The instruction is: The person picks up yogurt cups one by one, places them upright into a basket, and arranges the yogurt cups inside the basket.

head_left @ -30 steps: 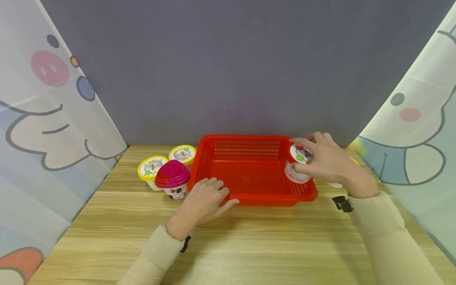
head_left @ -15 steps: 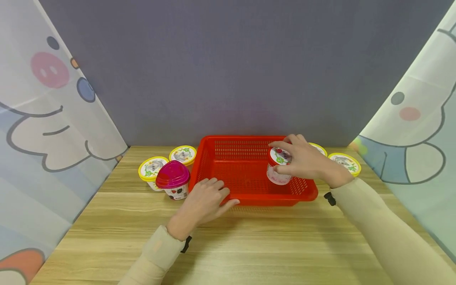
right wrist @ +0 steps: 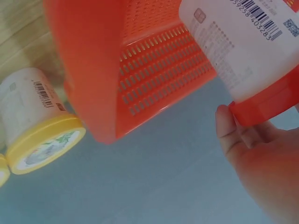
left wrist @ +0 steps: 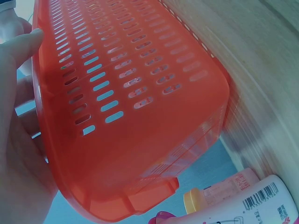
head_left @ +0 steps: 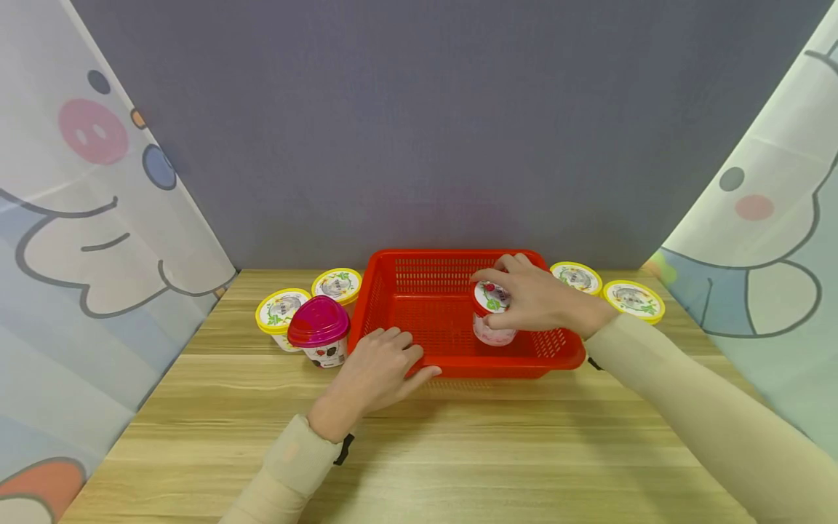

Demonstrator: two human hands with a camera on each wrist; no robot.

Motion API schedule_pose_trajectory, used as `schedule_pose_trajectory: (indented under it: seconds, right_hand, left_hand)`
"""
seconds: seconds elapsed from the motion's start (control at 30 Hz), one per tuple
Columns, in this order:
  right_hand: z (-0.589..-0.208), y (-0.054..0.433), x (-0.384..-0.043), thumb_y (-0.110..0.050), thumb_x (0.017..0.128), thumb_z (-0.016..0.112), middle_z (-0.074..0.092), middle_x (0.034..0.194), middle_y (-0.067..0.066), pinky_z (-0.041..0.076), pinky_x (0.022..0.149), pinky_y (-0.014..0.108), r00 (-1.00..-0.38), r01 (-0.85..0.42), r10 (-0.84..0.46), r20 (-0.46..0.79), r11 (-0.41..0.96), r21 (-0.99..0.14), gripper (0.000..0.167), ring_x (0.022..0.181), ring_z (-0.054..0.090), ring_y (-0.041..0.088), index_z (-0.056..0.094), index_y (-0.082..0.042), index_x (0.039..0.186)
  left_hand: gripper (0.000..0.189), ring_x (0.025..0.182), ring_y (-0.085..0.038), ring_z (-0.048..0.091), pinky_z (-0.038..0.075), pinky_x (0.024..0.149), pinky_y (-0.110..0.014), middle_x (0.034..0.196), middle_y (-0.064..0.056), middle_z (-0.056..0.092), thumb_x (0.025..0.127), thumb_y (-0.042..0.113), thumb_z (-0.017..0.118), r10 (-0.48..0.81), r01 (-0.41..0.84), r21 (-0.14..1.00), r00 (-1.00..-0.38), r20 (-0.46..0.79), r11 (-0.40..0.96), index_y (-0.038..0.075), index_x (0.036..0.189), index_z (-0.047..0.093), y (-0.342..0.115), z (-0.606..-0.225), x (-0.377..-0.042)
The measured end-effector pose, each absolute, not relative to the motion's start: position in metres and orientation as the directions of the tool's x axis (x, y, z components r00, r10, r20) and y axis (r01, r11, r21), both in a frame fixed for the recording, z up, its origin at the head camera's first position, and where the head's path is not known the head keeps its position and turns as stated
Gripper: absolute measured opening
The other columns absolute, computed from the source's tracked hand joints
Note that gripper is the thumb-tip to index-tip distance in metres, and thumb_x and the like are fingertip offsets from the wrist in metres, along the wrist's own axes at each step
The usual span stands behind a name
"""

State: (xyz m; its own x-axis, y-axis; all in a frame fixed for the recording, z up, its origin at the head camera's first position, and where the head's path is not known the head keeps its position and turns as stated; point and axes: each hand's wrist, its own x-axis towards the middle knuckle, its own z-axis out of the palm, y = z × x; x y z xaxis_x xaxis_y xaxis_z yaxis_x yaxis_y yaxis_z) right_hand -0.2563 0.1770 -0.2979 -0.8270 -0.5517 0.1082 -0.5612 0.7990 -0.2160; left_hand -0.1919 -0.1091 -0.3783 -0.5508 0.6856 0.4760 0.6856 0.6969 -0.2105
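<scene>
There are six tubs [head_left: 495, 335] (four yellow-lidded) and one basket [head_left: 458, 362].

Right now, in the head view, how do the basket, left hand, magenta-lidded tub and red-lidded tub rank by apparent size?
1. Basket
2. Left hand
3. Magenta-lidded tub and red-lidded tub, unranked: the right hand partly hides the latter.

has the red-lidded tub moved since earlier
Yes, leftward: in the head view, the red-lidded tub has gone from the right end of the red basket toward its middle.

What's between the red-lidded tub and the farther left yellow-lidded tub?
The red basket: its left wall and a bare stretch of floor, seen in the head view.
</scene>
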Motion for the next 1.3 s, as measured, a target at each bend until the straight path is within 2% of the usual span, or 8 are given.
schedule_pose_trajectory:
  seconds: [0.23, 0.4, 0.87, 1.1, 1.17, 1.3]
  right_hand:
    - [-0.299, 0.163, -0.261, -0.049, 0.079, 0.067, 0.052, 0.119, -0.001, 0.044, 0.075, 0.034, -0.794, -0.606, -0.604, 0.068, 0.78, -0.157, 0.063, 0.104, 0.044, 0.017, 0.058, -0.031, 0.139]
    - [-0.303, 0.152, -0.264, -0.05, 0.077, 0.067, 0.051, 0.118, -0.004, 0.045, 0.07, 0.032, -0.778, -0.621, -0.628, 0.005, 0.767, -0.16, 0.064, 0.103, 0.044, 0.016, 0.057, -0.034, 0.138]
    - [-0.315, 0.132, -0.269, -0.045, 0.076, 0.065, 0.048, 0.112, -0.004, 0.045, 0.068, 0.031, -0.755, -0.626, -0.643, -0.129, 0.765, -0.151, 0.065, 0.099, 0.044, 0.016, 0.057, -0.034, 0.139]
    - [-0.321, 0.124, -0.27, -0.049, 0.08, 0.067, 0.047, 0.119, 0.0, 0.048, 0.07, 0.031, -0.743, -0.623, -0.644, -0.182, 0.765, -0.164, 0.065, 0.107, 0.043, 0.02, 0.054, -0.034, 0.142]
    - [-0.321, 0.122, -0.27, -0.048, 0.081, 0.068, 0.048, 0.126, 0.003, 0.05, 0.076, 0.035, -0.741, -0.622, -0.643, -0.194, 0.766, -0.164, 0.065, 0.118, 0.045, 0.025, 0.053, -0.034, 0.142]
    - [-0.323, 0.119, -0.269, -0.049, 0.082, 0.07, 0.045, 0.138, 0.01, 0.051, 0.081, 0.04, -0.733, -0.623, -0.645, -0.216, 0.764, -0.171, 0.067, 0.123, 0.045, 0.03, 0.052, -0.033, 0.144]
  left_hand:
    - [0.041, 0.071, -0.018, 0.056, 0.05, 0.068, -0.031, 0.075, 0.002, 0.063, 0.096, 0.054, 0.063, 0.684, 0.68, -0.213, -0.56, 0.468, 0.702, 0.018, 0.08, 0.071, -0.108, -0.377, -0.192]
    - [0.041, 0.071, -0.018, 0.056, 0.049, 0.069, -0.032, 0.075, 0.002, 0.062, 0.096, 0.054, 0.062, 0.684, 0.676, -0.222, -0.556, 0.472, 0.703, 0.018, 0.078, 0.07, -0.108, -0.377, -0.192]
    - [0.041, 0.072, -0.018, 0.056, 0.049, 0.07, -0.031, 0.076, 0.002, 0.063, 0.097, 0.054, 0.061, 0.684, 0.678, -0.207, -0.574, 0.45, 0.705, 0.017, 0.079, 0.07, -0.107, -0.377, -0.192]
    - [0.041, 0.074, -0.018, 0.057, 0.05, 0.071, -0.031, 0.077, 0.002, 0.065, 0.097, 0.054, 0.061, 0.684, 0.677, -0.21, -0.573, 0.452, 0.705, 0.018, 0.08, 0.07, -0.106, -0.378, -0.192]
    - [0.041, 0.074, -0.018, 0.057, 0.05, 0.072, -0.032, 0.078, 0.002, 0.065, 0.097, 0.054, 0.061, 0.684, 0.677, -0.21, -0.571, 0.455, 0.705, 0.018, 0.08, 0.07, -0.106, -0.378, -0.192]
    - [0.041, 0.075, -0.018, 0.057, 0.05, 0.073, -0.032, 0.078, 0.002, 0.065, 0.098, 0.054, 0.06, 0.683, 0.675, -0.212, -0.572, 0.454, 0.707, 0.018, 0.08, 0.07, -0.106, -0.378, -0.192]
